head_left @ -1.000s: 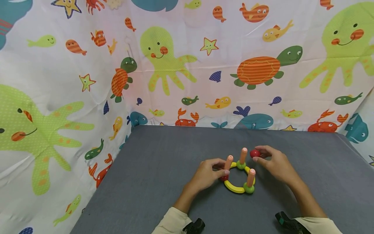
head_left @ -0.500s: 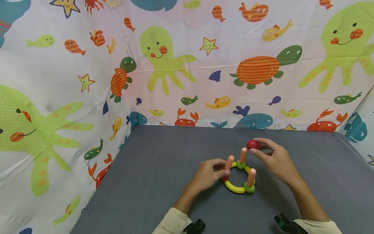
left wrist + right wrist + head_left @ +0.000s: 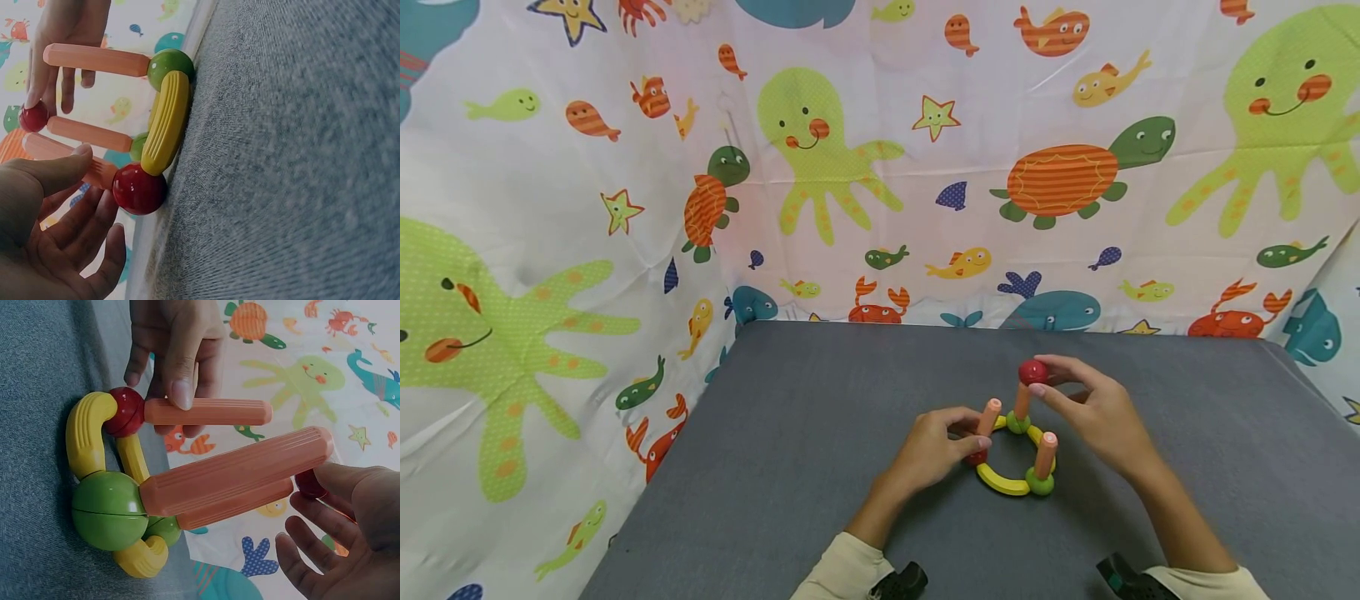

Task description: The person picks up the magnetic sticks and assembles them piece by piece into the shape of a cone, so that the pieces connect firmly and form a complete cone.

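Observation:
A toy frame of curved yellow pieces [image 3: 1002,482] forms a ring, joined by a red ball [image 3: 139,189] on the left and two green balls [image 3: 1040,482] [image 3: 1018,424]. From each ball rises a peach-coloured rod. My left hand [image 3: 931,448] pinches the left rod [image 3: 990,415] low down, just above its red ball. My right hand [image 3: 1101,417] holds another red ball [image 3: 1032,372] between thumb and fingers at the top of the back rod [image 3: 1022,403]. Whether that ball is pushed onto the tip, I cannot tell. The front rod [image 3: 1046,455] stands untouched.
The ring lies on a grey cloth-covered table [image 3: 820,433]. Behind and to the left hangs a white curtain [image 3: 842,258] printed with sea animals. Each forearm wears a dark wrist device [image 3: 901,581] near a cream sleeve.
My right hand has lifted the red ball and carried it leftward, from right of the back rod to its top. My left hand keeps its grip on the left rod.

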`<state>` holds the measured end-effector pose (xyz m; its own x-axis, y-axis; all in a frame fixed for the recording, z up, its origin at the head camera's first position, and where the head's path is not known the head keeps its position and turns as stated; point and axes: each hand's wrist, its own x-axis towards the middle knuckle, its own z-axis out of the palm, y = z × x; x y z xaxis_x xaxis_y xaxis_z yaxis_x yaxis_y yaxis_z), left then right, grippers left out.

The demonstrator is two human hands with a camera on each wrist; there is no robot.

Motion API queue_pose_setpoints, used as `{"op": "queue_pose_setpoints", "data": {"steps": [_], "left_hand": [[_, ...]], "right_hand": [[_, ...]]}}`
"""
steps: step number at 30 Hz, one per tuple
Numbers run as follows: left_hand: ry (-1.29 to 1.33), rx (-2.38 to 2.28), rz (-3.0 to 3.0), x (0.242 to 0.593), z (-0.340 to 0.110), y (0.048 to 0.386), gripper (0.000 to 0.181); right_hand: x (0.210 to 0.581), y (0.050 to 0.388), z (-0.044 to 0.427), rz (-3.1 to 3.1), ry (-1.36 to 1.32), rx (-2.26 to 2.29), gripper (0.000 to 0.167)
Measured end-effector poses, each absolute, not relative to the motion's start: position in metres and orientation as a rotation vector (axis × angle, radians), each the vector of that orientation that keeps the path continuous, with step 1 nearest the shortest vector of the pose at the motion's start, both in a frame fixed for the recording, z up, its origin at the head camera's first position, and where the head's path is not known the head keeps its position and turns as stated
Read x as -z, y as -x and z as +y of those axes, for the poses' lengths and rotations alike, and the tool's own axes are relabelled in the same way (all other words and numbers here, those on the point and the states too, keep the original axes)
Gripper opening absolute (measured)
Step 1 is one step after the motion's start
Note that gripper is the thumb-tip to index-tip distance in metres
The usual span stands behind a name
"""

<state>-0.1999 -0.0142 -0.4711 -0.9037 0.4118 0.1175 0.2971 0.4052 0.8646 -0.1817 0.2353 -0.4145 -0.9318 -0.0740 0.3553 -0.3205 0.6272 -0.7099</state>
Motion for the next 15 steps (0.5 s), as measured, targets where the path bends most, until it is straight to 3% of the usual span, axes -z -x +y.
{"op": "queue_pose_setpoints", "data": {"steps": [15], "left_hand": [[-0.698,-1.55,2.517,0.4713,-0.0146,0.2001,0.022]], "right_hand": [[0.4148,0.182,0.2287,-2.629,-0.334,-1.216,0.047]]}}
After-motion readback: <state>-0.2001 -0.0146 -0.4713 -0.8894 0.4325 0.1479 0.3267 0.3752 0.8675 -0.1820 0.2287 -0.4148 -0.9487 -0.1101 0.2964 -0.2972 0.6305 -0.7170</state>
